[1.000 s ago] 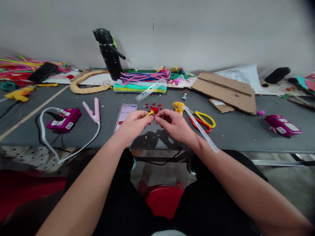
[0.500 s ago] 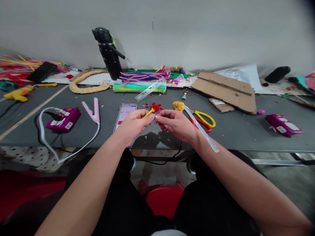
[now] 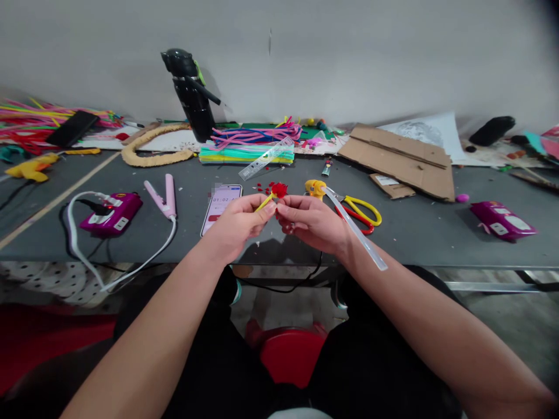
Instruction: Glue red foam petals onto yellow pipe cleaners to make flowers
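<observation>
Between my hands, above the table's front part, is a small red flower (image 3: 279,190) on a yellow stem (image 3: 264,203). My left hand (image 3: 241,222) pinches the stem between thumb and forefinger, with the flower tilted up and to the right. My right hand (image 3: 311,219) is closed, its thumb and forefinger pressed together just under the flower's right side. A bit of red shows at those fingertips, too small to make out. Loose red scraps (image 3: 263,187) lie on the table behind the flower. A phone (image 3: 222,201) showing a timer lies beside my left hand.
A yellow glue gun (image 3: 315,188) with a clear glue stick (image 3: 356,230) and scissors (image 3: 364,210) lie close by my right hand. Left are a pink hair straightener (image 3: 165,198) and a purple power strip (image 3: 112,215). Behind stand pipe cleaners (image 3: 248,153) and a black bottle (image 3: 192,96).
The flower has turned slightly up and to the right between my fingers. My right fingertips have shifted a little beneath it. My left hand keeps its pinch on the stem.
</observation>
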Demonstrator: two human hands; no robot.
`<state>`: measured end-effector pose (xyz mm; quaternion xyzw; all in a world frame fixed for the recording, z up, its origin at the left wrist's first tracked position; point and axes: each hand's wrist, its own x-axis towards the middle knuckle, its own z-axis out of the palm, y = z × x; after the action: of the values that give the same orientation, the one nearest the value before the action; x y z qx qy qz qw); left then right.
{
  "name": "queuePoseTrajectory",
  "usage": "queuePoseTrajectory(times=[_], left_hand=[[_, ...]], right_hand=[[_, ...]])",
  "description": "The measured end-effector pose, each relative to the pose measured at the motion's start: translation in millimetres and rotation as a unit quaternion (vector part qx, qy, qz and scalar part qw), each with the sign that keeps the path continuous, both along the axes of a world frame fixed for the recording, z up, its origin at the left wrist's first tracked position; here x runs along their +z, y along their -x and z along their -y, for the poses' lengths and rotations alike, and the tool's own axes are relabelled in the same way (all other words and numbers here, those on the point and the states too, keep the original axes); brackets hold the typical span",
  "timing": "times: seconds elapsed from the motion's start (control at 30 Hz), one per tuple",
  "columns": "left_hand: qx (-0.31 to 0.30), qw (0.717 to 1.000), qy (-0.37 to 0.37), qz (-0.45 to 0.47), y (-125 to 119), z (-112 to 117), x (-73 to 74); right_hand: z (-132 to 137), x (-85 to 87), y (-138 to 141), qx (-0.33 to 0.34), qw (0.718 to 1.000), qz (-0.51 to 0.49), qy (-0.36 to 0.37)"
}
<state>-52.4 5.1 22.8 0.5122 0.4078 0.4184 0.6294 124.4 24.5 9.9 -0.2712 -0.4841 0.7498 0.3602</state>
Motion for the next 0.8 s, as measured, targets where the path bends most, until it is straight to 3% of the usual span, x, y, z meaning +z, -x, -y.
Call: queuePoseTrajectory(times=[0.1,0.2,0.47,0.63,0.8], left_hand=[[-0.002,1.000,0.026,-0.004,1.5,0.2,1.8],[0.009,0.998,0.056,-0.003,4.4,-0.7,3.6],[0.060,0.992,0.081,-0.073,5.1,-3.1,1.9],[0.079,0.986,0.038,-0.140,4.6,-3.5,-0.2],[0.088,0.980,0.020,-0.177,7.1,-3.7,-3.2]], right_hand=[[-1.0,0.2,-0.8,-0.026,0.999,0.018,-0.029],[-1.6,1.5,-2.5,-0.095,0.990,0.067,-0.077],[1.0,-1.6,-0.5,-0.214,0.912,0.207,-0.282],[2.2,-7.9,2.3,-0.250,0.872,0.253,-0.338],[3.2,-6.8,3.1,-0.239,0.865,0.260,-0.357]])
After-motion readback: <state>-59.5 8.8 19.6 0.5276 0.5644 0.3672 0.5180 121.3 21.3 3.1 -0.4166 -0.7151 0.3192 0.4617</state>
